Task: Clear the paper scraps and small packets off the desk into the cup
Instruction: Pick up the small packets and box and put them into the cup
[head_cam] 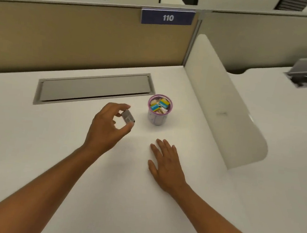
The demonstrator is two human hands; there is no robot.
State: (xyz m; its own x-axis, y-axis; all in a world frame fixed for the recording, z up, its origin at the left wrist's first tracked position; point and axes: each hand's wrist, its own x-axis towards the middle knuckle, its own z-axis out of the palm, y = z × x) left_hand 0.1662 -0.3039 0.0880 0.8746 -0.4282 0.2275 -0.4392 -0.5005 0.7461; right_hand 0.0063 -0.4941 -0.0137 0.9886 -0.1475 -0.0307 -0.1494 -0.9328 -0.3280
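Note:
A small cup with a pink rim stands on the white desk, right of centre. Several small packets, blue-and-yellow ones among them, lie inside it. My left hand hovers just left of the cup and pinches a small grey packet with a barcode between thumb and fingers. My right hand lies flat on the desk in front of the cup, fingers straight, holding nothing.
A grey cable hatch is set into the desk behind my hands. A tan partition with a blue "110" sign closes the back. A white curved divider stands at the right, with another desk beyond it.

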